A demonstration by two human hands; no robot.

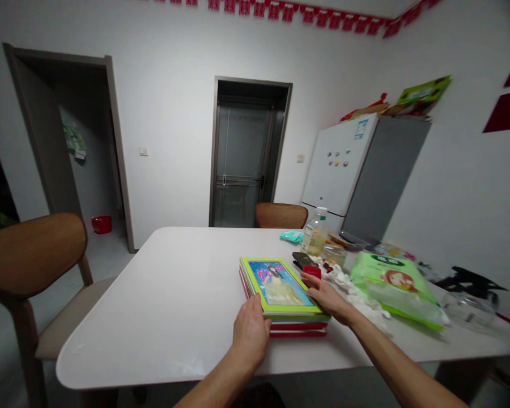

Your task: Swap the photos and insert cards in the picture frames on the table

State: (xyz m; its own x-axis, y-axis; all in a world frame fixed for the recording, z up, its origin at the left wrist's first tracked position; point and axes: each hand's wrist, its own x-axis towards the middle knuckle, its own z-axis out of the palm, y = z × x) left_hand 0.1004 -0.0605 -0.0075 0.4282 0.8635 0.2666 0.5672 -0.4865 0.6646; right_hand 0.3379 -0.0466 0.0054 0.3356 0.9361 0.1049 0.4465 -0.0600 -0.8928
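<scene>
A stack of books (pixel 297 327) lies near the front edge of the white table. On top is a book with a lime-green border and a blue picture of a figure in a pale yellow dress (pixel 276 283). My left hand (pixel 251 328) rests against the stack's near left corner, its fingers bent along the side and the thumb at the near edge. My right hand (pixel 326 293) touches the right side of the top book, with its fingers apart. Just past the right fingertips is a small red object (pixel 311 272), beside a dark phone-like item (pixel 302 260).
To the right on the table (pixel 174 294) are a bottle (pixel 315 232), a glass jar (pixel 334 255), crumpled white tissues (pixel 357 294), a green package (pixel 393 280) and a clear container (pixel 470 311). Wooden chairs stand at the left (pixel 34 255) and far side (pixel 281 215).
</scene>
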